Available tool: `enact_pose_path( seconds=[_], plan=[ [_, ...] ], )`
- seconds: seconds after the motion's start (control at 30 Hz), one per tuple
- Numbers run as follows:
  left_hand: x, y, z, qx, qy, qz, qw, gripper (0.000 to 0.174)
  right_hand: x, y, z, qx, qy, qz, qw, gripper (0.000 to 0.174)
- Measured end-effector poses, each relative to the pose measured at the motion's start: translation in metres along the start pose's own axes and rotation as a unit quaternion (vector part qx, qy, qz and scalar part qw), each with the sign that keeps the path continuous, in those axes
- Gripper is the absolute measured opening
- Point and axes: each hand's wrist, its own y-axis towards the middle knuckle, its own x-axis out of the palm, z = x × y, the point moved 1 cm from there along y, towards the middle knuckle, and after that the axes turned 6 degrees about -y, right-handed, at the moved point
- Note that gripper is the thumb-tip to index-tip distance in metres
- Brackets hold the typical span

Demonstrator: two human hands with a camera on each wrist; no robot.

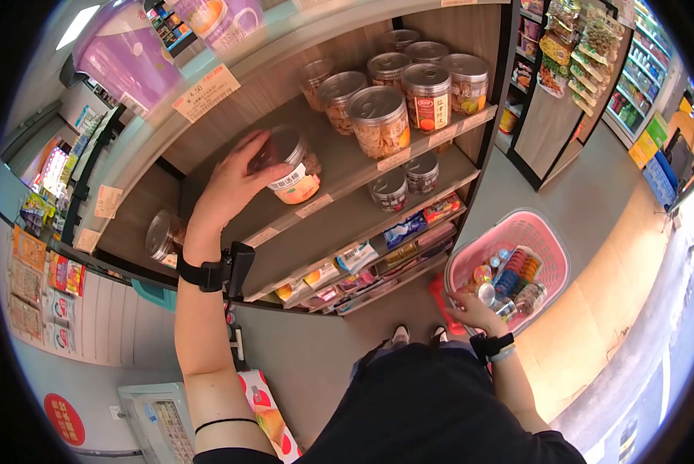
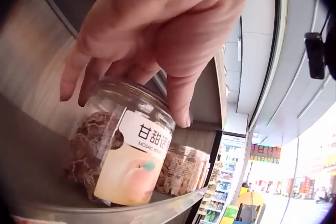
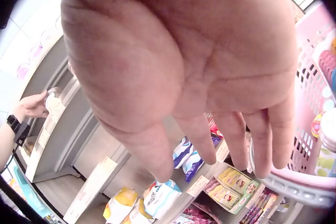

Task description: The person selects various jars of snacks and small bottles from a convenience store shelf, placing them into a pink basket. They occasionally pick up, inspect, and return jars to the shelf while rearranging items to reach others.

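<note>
A clear plastic jar of dried fruit [image 1: 297,183] stands near the front edge of the wooden shelf, slightly tilted in the head view. My left hand [image 1: 231,176] grips it from above, the thumb on one side of its lid and the fingers round the other. In the left wrist view the jar's peach-printed label [image 2: 137,163] faces out, with brown dried pieces behind it. My right hand [image 1: 477,312] is low at the near rim of a pink shopping basket [image 1: 561,246]. Its fingers [image 3: 237,140] hang loosely extended in the right wrist view, with nothing held.
Several similar jars [image 1: 379,122] stand farther right on the same shelf, and one jar [image 1: 161,236] is at the left end. Packaged snacks [image 1: 356,255] fill the lower shelves. Several packed goods [image 1: 509,282] lie inside the basket. Purple cups [image 1: 126,62] stand on the shelf above.
</note>
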Motion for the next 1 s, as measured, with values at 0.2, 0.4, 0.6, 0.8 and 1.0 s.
enact_pose_path(
  seconds=[0.2, 0.4, 0.6, 0.8, 1.0],
  plan=[
    [0.009, -0.003, -0.006, 0.078, 0.038, 0.073, 0.994, 0.067, 0.009, 0.004, 0.005, -0.006, 0.011, -0.005, 1.000, 0.057],
    [0.014, -0.005, -0.005, 0.075, 0.073, 0.090, 0.990, 0.063, 0.007, 0.004, -0.003, 0.002, 0.022, -0.011, 1.000, 0.058],
    [0.021, -0.008, -0.009, 0.083, 0.054, 0.118, 0.988, 0.063, 0.016, 0.011, 0.001, -0.043, -0.021, 0.021, 0.999, 0.054],
    [0.023, -0.007, -0.015, 0.090, 0.044, 0.121, 0.988, 0.063, 0.013, 0.015, -0.012, -0.023, -0.026, -0.001, 0.999, 0.056],
    [0.025, -0.007, -0.016, 0.103, 0.053, 0.142, 0.983, 0.063, 0.020, 0.021, -0.010, -0.036, -0.065, -0.005, 0.997, 0.053]
  ],
)
